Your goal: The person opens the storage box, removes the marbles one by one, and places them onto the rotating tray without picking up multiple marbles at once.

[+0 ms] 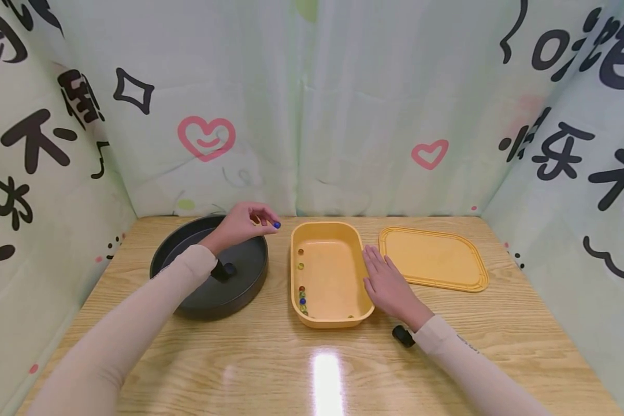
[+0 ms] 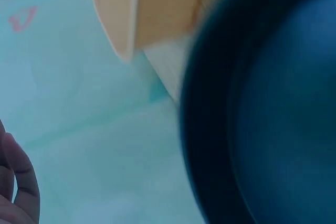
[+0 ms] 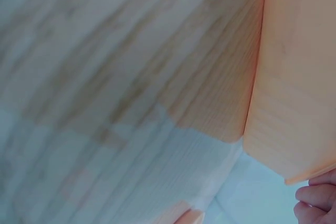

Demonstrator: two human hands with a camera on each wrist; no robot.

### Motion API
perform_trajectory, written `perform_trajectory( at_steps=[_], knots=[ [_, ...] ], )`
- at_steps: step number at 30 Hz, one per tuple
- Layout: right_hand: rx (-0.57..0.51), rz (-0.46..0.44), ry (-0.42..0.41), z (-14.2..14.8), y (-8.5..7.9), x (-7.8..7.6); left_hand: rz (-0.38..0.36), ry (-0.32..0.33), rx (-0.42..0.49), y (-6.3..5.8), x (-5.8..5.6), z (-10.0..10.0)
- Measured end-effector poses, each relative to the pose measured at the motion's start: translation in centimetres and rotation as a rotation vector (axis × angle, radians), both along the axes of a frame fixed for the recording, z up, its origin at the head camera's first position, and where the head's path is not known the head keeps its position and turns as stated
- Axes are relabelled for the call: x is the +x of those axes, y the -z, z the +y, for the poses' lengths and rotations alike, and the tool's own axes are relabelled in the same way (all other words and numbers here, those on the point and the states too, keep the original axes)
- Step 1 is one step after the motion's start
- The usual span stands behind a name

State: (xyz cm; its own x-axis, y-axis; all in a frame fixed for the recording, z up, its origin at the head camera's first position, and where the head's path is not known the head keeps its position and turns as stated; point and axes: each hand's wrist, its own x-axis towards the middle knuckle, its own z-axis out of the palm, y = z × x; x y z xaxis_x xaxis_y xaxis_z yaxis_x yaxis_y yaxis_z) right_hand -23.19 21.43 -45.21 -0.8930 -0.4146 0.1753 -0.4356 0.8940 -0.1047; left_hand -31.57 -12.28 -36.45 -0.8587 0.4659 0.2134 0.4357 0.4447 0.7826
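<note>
Between thumb and fingertips my left hand (image 1: 246, 222) pinches a blue marble (image 1: 277, 225), above the right rim of a round black pan (image 1: 260, 277). Part of that hand (image 2: 21, 177) shows at the lower left of the left wrist view; the marble is out of sight there. My right hand (image 1: 390, 288) lies with straight fingers against the right rim of a yellow-orange plastic box (image 1: 338, 277). Inside the box, several marbles sit mostly along its left side, among them a blue marble (image 1: 303, 301) and a yellowish marble (image 1: 300, 266).
A flat yellow-orange lid (image 1: 437, 260) lies on the wooden table (image 1: 270, 370), right of the box. Printed cloth (image 1: 343, 115) hangs behind and at both sides. A dark strapped device (image 1: 403, 335) is at the right wrist. Left arm and sleeve cross over the pan.
</note>
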Motion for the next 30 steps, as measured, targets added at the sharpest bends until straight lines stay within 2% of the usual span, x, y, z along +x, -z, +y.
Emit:
perform_trajectory(
  at_steps=[6, 11, 26, 30],
  knots=[
    [0.004, -0.028, 0.007, -0.1, 0.1, -0.2, -0.005, -0.125, 0.037, 1.6, -1.0, -3.3],
    [0.008, -0.031, 0.01, 0.0, 0.2, -0.2, -0.029, -0.212, 0.039, 3.2, -2.1, -5.3],
    [0.004, -0.019, 0.012, 0.1, 0.5, -0.3, -0.06, -0.381, -0.048, 7.4, -5.0, -7.8],
    [0.0, -0.015, 0.008, 0.1, 0.5, -0.2, -0.076, -0.411, -0.067, 8.3, -5.3, -8.3]
  ],
)
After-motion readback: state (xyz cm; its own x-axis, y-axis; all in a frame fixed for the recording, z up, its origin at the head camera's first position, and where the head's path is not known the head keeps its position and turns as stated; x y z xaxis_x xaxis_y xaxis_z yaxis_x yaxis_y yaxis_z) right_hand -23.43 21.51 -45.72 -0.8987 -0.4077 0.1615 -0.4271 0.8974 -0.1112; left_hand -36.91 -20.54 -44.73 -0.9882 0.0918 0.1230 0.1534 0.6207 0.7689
